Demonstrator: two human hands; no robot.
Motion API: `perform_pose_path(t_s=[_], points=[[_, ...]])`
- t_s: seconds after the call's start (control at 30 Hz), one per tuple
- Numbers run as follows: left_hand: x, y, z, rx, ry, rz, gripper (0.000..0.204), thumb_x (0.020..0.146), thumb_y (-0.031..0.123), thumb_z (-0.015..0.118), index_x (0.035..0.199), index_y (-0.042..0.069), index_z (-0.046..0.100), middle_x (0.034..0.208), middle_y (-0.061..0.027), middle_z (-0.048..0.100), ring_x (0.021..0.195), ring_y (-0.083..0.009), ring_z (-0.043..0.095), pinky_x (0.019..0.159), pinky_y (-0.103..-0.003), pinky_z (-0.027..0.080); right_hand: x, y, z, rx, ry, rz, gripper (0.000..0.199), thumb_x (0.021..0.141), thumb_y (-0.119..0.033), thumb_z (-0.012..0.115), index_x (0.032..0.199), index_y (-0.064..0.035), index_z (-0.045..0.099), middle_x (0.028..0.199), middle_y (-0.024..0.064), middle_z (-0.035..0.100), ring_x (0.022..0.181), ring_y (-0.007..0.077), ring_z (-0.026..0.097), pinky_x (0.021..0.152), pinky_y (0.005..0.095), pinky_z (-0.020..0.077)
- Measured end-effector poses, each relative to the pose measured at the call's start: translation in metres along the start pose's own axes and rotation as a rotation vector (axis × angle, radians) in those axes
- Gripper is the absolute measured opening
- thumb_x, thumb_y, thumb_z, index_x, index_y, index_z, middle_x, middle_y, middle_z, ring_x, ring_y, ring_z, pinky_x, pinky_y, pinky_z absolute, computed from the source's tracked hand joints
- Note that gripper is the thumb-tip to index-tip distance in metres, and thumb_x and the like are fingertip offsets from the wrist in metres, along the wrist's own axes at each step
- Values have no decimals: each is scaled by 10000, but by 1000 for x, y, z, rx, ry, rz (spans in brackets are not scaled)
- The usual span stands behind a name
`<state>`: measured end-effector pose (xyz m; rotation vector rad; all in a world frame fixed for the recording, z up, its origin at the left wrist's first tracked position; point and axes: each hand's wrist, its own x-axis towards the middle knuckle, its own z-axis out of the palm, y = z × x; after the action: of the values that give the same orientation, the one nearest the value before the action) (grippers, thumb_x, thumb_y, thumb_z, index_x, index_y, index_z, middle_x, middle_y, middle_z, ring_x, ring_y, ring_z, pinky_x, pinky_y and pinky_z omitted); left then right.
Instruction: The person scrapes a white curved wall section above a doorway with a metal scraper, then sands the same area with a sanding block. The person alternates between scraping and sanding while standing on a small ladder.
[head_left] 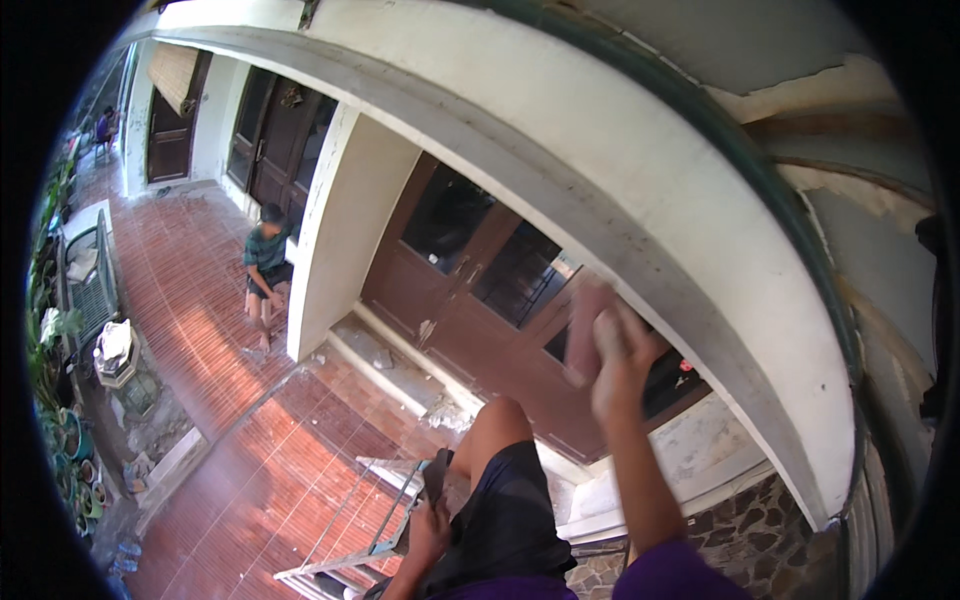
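My right hand (622, 350) is raised beside the underside of the white, curved beam (640, 215). Its fingers are closed around a reddish-brown block (588, 335), blurred by motion; whether the block touches the beam I cannot tell. Lower down, close to my bare knee, my left hand (430, 528) is closed on a dark flat piece (437, 474) that points upward. What kind of piece it is does not show clearly. Beneath that hand stands a pale metal stepladder (375, 548), partly covered by my leg and arm.
Brown double doors (470, 290) stand behind a step (375, 372). Another person (265, 262) sits by the white pillar (322, 235), above red floor tiles (180, 285). A green bench (92, 275), a small table (117, 355) and potted plants (85, 470) line the left.
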<state>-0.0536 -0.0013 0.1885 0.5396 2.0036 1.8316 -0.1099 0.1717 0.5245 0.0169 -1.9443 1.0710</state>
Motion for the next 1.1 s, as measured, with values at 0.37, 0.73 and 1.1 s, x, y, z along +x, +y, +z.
perform_pose_path(t_s=[0.37, 0.73, 1.1], points=[[19, 133, -62, 278, -25, 284, 497, 1003, 100, 521, 1488, 44, 431, 967, -325, 657, 804, -502, 645, 701, -517, 510, -88, 80, 66, 236, 288, 666, 302, 981, -244, 632, 1104, 23, 705, 894, -8, 627, 794, 64, 551, 694, 240, 441], [52, 139, -53, 231, 14, 106, 466, 1000, 69, 516, 1461, 26, 470, 878, -303, 658, 789, -477, 655, 673, -487, 508, -192, 84, 68, 236, -23, 831, 400, 978, -120, 658, 1351, 15, 608, 1340, 136, 650, 1203, 143, 610, 1025, 275, 463], [-26, 59, -43, 203, -226, -241, 457, 1040, 234, 466, 1420, -18, 494, 1076, -304, 652, 1033, -416, 644, 908, -408, 494, -111, 141, -2, 382, 487, 552, 313, 1015, -185, 610, 1206, 62, 633, 1090, 46, 654, 965, 90, 594, 871, 243, 469]])
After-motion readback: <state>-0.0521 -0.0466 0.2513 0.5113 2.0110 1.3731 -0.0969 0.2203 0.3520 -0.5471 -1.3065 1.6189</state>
